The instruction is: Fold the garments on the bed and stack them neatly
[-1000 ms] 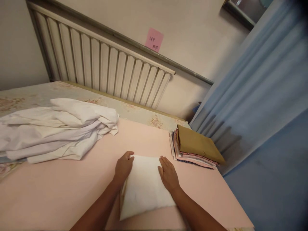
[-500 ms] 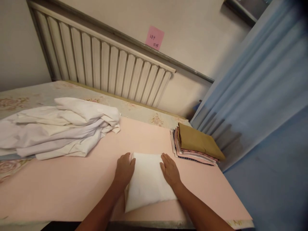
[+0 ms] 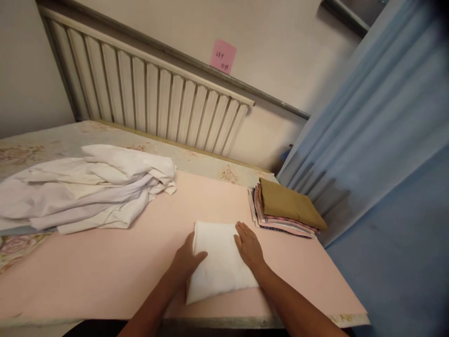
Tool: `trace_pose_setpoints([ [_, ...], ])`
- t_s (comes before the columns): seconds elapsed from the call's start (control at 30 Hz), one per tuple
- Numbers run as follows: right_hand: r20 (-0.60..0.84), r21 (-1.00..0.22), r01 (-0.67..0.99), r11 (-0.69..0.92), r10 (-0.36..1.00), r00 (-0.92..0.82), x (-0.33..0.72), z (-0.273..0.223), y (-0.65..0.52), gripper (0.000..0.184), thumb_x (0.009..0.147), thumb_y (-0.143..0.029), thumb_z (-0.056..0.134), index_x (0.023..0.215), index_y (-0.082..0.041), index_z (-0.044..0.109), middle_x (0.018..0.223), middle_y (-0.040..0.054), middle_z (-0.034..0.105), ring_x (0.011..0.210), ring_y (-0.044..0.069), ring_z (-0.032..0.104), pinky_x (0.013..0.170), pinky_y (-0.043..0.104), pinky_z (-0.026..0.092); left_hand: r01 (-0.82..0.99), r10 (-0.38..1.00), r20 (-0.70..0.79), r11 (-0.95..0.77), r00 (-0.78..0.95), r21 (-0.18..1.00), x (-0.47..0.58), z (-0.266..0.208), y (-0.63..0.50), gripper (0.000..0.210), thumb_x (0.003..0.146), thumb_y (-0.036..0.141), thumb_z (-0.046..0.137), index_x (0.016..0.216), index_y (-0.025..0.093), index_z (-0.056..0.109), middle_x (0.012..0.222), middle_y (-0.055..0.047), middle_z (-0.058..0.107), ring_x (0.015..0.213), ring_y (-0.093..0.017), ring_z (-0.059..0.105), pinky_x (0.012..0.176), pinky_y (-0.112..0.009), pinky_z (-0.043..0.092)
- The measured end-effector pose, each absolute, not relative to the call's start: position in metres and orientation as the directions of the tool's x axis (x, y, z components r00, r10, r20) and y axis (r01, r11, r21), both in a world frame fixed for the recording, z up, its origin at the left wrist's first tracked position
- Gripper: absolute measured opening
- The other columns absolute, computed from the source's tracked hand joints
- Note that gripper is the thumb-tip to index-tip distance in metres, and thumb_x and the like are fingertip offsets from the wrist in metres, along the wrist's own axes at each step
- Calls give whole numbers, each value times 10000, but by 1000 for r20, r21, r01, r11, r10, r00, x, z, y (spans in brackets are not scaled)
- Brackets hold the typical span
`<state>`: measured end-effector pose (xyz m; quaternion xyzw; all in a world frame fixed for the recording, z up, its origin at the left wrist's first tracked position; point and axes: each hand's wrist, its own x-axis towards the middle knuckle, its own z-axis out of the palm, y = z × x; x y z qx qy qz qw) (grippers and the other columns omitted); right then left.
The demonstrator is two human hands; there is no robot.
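A folded white cloth [image 3: 220,260] lies flat in front of me on a pale pink sheet [image 3: 115,276]. My left hand [image 3: 187,257] is at its left edge, fingers stretched along the side and the thumb spread over the top. Along the right edge rests my right hand [image 3: 248,245], its fingers extended flat on the fabric and the thumb a little apart. Both hands touch the cloth without closing round it.
A crumpled heap of white fabric [image 3: 101,187] lies to the left. At the right is a stack of folded cloths with a mustard-brown piece [image 3: 291,202] on top. Behind stands a radiator [image 3: 150,98]; a blue curtain [image 3: 368,117] hangs at the right.
My left hand has shifted slightly down along the cloth's left edge, and its thumb now reaches further over the top. My right hand stays nearly in place.
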<state>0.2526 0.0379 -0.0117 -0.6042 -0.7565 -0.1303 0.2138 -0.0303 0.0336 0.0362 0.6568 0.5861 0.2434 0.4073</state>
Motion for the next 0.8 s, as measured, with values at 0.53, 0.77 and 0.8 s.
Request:
trace_pose_setpoints([
  [0.53, 491, -140, 969, 202, 864, -109, 234, -22, 46, 427, 984, -327, 385, 1336, -138, 534, 1408, 127, 515, 1348, 249, 424, 1111, 473, 363, 722, 984, -31, -107, 175, 683, -57, 39, 78, 687, 828, 191, 486, 1485, 172, 285, 1271, -145, 633, 1134, -277, 610, 946, -393, 444],
  [0.77, 512, -143, 970, 195, 854, -96, 233, -24, 44, 417, 986, -314, 371, 1333, -154, 540, 1401, 110, 524, 1339, 239, 437, 1109, 467, 365, 579, 965, -166, 20, 202, 815, -74, 44, 85, 511, 822, 347, 474, 1288, 147, 528, 1285, -117, 626, 1160, -279, 588, 967, -372, 444],
  [0.8, 509, -143, 971, 193, 855, -95, 233, -23, 44, 417, 986, -311, 369, 1328, -148, 543, 1401, 112, 525, 1338, 239, 438, 1109, 464, 365, 539, 962, -180, 42, 206, 842, -76, 44, 84, 540, 799, 380, 508, 1287, 151, 530, 1274, -112, 635, 1148, -285, 596, 952, -371, 457],
])
